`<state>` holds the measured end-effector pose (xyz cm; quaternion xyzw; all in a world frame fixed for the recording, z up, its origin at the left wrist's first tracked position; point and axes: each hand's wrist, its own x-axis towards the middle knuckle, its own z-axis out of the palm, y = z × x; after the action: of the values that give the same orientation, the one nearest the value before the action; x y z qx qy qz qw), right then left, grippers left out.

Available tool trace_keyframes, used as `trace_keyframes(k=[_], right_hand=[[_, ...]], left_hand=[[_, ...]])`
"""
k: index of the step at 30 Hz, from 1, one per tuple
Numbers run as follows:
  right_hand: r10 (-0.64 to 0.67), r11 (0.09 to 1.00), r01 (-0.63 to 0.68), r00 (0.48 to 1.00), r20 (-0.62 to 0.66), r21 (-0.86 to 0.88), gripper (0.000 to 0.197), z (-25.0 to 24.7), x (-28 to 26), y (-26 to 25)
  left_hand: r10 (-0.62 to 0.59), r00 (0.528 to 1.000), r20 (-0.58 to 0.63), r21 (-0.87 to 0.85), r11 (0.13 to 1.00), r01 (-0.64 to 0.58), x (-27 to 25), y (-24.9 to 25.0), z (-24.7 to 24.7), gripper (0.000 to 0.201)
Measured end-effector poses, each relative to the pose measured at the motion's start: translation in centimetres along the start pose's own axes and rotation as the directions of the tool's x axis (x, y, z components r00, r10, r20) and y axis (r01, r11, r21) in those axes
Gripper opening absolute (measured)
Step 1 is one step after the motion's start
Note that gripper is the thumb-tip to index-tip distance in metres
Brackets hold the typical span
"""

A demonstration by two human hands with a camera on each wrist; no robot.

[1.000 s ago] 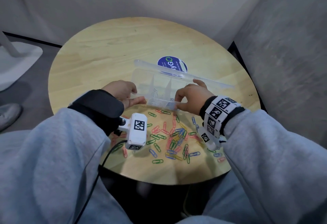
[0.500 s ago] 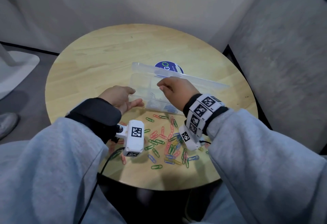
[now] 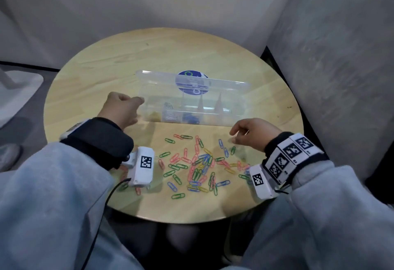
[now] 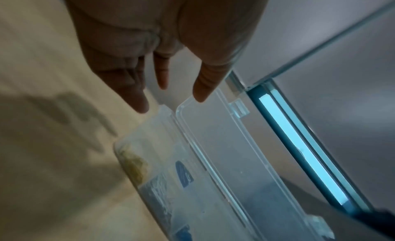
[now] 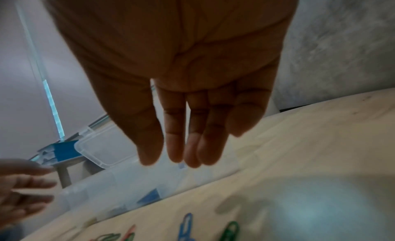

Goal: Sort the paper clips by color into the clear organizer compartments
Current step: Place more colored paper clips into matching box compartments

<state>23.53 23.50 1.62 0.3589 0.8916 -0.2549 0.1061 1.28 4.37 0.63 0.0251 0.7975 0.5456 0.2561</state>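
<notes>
The organizer (image 3: 191, 107) sits mid-desk (image 3: 96, 73) with its lid standing open at the back; yellow, clear and blue clips already lie in its left compartments. The loose paper clips (image 3: 198, 163) are scattered between it and the desk's near edge. The left hand (image 3: 122, 108) rests by the organizer's left end, its grip loose and holding nothing. The right hand (image 3: 252, 136) hovers over the right side of the scatter, fingers relaxed, grip empty.

The step in hand looks like picking the next clip. Best to pinch one isolated clip, such as a blue one (image 3: 221, 143) near the fingertips, avoiding the tangled middle, while the left hand steadies the organizer.
</notes>
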Motion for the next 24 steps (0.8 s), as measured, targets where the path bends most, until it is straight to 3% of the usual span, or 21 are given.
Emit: trace_keyframes(k=[2,4,7,9,13,17,21,24], right_hand=[[0.044,0.998,-0.043,0.999,0.015,-0.047,0.015,0.3,0.0,1.1],[0.070,0.990,-0.063,0.996,0.052,-0.125,0.023,0.6,0.1,1.8],[0.036,0.977,-0.007,0.990,0.133,-0.213,0.034,1.3,0.8,1.6],[0.019,0.965,0.031,0.983,0.183,-0.262,0.035,1.7,1.4,1.2],[-0.017,0.947,0.084,0.977,0.211,-0.311,0.025,2.2,2.1,1.4],[-0.028,0.943,0.105,0.971,0.238,-0.316,0.011,2.3,2.3,1.8],[-0.027,0.931,0.122,0.963,0.270,-0.344,0.003,2.7,2.0,1.8],[-0.046,0.958,0.110,0.970,0.239,-0.263,0.018,2.2,1.6,1.8]], left_hand=[[0.193,0.981,0.026,0.275,0.942,-0.193,-1.2,0.3,-0.1,0.024],[0.293,0.938,0.184,0.489,0.800,-0.346,-2.7,0.5,0.5,0.015],[0.242,0.866,0.438,0.728,0.470,-0.499,-3.9,0.2,3.1,0.020],[0.170,0.835,0.524,0.793,0.261,-0.551,-3.8,-0.2,5.4,0.030],[0.105,0.825,0.555,0.827,0.033,-0.561,-3.5,0.1,8.7,0.035],[0.058,0.817,0.573,0.819,-0.015,-0.573,-3.6,-0.1,10.4,0.026],[0.025,0.833,0.553,0.833,0.006,-0.553,-3.2,-0.7,11.1,0.023],[-0.006,0.859,0.512,0.858,0.057,-0.511,-3.5,-0.9,10.8,0.027]])
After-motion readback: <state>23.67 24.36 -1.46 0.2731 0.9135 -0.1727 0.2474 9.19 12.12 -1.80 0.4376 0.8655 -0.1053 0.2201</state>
